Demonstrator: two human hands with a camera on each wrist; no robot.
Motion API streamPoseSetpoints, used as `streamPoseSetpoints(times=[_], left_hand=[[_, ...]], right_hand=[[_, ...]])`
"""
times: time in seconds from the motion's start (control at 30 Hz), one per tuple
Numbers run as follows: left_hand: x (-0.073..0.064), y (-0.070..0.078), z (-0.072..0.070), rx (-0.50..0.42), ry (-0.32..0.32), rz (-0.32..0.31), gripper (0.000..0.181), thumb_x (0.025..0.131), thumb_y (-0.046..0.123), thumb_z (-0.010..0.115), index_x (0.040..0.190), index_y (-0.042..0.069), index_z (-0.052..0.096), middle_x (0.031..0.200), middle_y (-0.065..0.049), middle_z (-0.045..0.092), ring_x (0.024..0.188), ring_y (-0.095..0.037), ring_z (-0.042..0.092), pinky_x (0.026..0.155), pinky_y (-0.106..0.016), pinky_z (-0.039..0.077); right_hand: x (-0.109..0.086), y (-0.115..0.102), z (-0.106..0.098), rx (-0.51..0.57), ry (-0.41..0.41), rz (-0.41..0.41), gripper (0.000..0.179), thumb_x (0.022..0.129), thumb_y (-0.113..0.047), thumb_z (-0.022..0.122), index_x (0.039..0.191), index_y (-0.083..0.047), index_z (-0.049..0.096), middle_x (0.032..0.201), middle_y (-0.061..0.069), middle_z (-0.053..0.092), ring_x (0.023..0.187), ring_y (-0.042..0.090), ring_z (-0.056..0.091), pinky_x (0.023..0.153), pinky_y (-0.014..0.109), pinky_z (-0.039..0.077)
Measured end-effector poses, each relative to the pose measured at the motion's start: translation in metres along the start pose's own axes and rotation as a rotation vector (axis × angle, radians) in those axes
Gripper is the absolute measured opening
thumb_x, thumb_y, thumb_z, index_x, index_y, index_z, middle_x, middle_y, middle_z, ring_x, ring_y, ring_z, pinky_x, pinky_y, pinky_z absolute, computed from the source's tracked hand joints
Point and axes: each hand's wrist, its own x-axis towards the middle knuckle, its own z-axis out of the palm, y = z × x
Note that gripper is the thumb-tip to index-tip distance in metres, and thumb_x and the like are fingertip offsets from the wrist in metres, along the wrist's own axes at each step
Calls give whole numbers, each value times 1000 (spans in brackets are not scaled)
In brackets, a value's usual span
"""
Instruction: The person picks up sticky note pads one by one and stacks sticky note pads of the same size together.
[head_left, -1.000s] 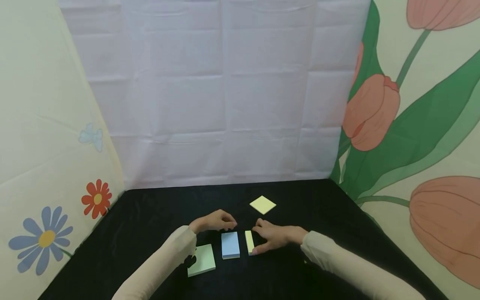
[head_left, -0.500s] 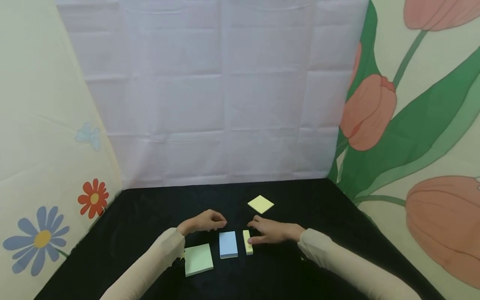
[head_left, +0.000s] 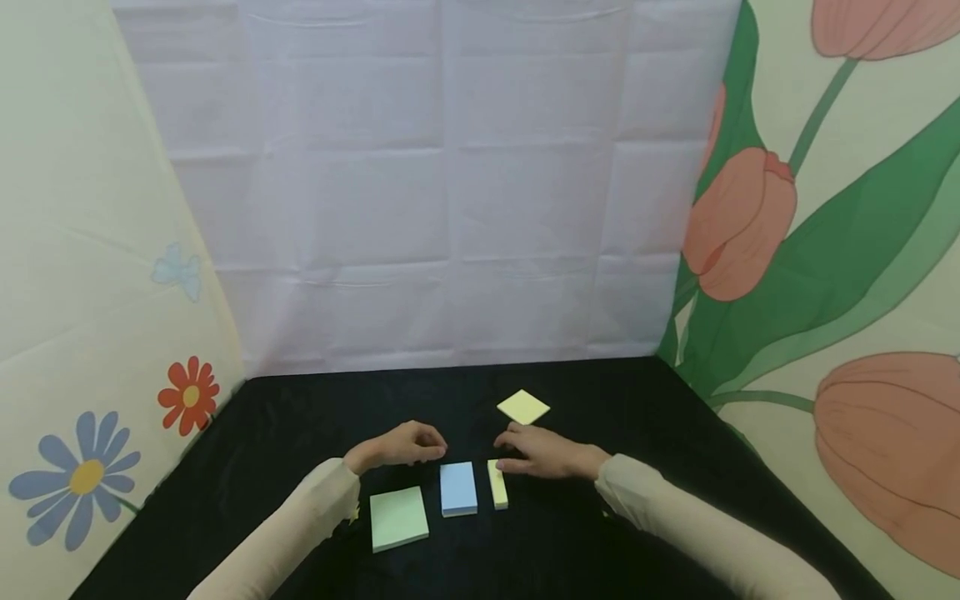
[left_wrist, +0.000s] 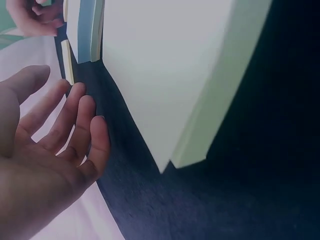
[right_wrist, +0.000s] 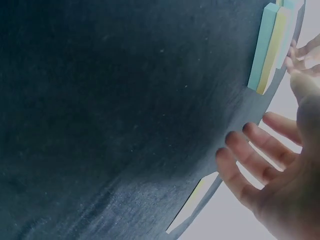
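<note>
Four things of paper lie on the black cloth; a square green sticky note pad (head_left: 399,518) is the leftmost. To its right come a blue sticky note pad (head_left: 458,489) and a narrow yellow pad (head_left: 498,490), side by side. My left hand (head_left: 397,446) hovers just behind the green and blue pads, its fingers loosely bent around nothing in the left wrist view. My right hand (head_left: 547,452) is over the far end of the narrow pad, its thumb overlapping that end in the head view. In the right wrist view its relaxed fingers (right_wrist: 250,150) hold nothing.
A yellow square sticky note (head_left: 523,407) lies cornerwise farther back, just beyond my right fingertips. The black cloth (head_left: 315,408) ends at a white hanging sheet (head_left: 450,208). Flower-printed curtains (head_left: 787,333) stand at both sides.
My left hand has drawn left, away from the blue pad. The right hand has moved back, its thumb going from the near end of the narrow pad to its far end.
</note>
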Motion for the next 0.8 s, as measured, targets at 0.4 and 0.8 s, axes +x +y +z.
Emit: streamPoseSetpoints(times=[0.4,0.8], left_hand=[[-13,-2,-4,16,-18,-23,20,97,20,65,112,7,68,100,0,66,86,-16,59,70,-36,51],[-25,4,-4,65,-53,-47,22,95,23,68,111,9,67,99,1,65,86,-17,60,72,-39,51]], right_hand=[[4,14,2,-154,201,-72,23,100,-30,60,109,-12,71,99,-4,60,86,9,57,75,31,49],[9,26,1,-212,258,-32,16,95,-25,68,103,-12,72,95,-2,61,83,14,58,72,35,49]])
